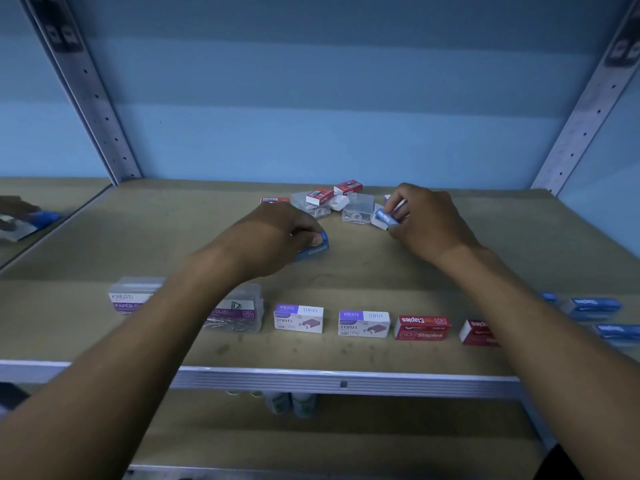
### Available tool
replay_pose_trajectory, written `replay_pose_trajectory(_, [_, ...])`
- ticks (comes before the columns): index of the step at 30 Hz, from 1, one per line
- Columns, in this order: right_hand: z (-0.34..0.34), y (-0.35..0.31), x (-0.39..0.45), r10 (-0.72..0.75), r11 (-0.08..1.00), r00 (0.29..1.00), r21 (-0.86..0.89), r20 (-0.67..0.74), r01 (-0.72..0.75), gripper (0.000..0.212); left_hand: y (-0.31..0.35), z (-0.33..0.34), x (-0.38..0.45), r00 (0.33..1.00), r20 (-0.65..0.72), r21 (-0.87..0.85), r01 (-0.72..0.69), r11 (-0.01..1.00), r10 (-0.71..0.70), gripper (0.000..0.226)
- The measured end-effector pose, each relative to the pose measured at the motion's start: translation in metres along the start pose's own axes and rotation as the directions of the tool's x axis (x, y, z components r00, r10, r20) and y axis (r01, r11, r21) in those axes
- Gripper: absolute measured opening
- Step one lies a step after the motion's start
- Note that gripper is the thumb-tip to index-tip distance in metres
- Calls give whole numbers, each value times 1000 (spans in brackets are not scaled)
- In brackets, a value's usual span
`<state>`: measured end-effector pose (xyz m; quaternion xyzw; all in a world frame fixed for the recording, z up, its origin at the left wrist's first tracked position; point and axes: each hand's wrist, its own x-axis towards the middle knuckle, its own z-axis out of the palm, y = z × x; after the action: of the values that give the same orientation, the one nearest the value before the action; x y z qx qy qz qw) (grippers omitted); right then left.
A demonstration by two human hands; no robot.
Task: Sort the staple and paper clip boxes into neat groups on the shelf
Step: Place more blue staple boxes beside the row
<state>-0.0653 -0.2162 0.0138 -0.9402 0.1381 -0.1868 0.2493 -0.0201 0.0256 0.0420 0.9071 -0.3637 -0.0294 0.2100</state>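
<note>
- Landmark: the unsorted pile (332,202) of red staple boxes and clear paper clip cases at the back centre of the shelf (398,271).
- Left hand (277,233): forearm reaches forward and to the right, palm down, hand just in front and left of the pile. The grip is closed around a blue staple box (315,249), which is tilted and low over the shelf; contact with the shelf cannot be determined.
- Right hand (426,220): forearm reaches forward and to the left, wrist bent, hand at the right edge of the pile. The grip pinches a second blue staples box (386,218) between thumb and fingers, tilted.
- Front row, well in front of the pile, left to right: two clear paper clip cases (239,313), two purple-and-white staple boxes (299,318), two red staple boxes (422,327), then blue boxes (592,304) at the far right.
</note>
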Motion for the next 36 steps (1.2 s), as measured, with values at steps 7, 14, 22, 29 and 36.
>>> replay_pose_trajectory(7, [-14, -8, -12, 8, 999, 998, 36, 63, -10, 31, -5, -1, -9, 1000, 5, 1, 8, 1000, -8, 25])
replay_pose_trajectory(14, [-26, -29, -38, -50, 989, 967, 148, 249, 13, 39, 0, -1, -13, 1000, 14, -12, 3, 1000, -3, 26])
replay_pose_trajectory(22, [-25, -36, -53, -121, 988, 926, 132, 359, 78, 45, -7, 2, -14, 995, 93, 64, -28, 998, 22, 27])
replay_pose_trajectory(29, [-24, -35, -53, -132, 988, 914, 122, 383, 91, 44, -6, 9, -13, 992, 120, 93, -49, 994, 38, 27])
replay_pose_trajectory(36, [-24, -33, -52, -146, 988, 926, 92, 349, 121, 26, -10, -1, -15, 998, -21, 40, -51, 998, 52, 23])
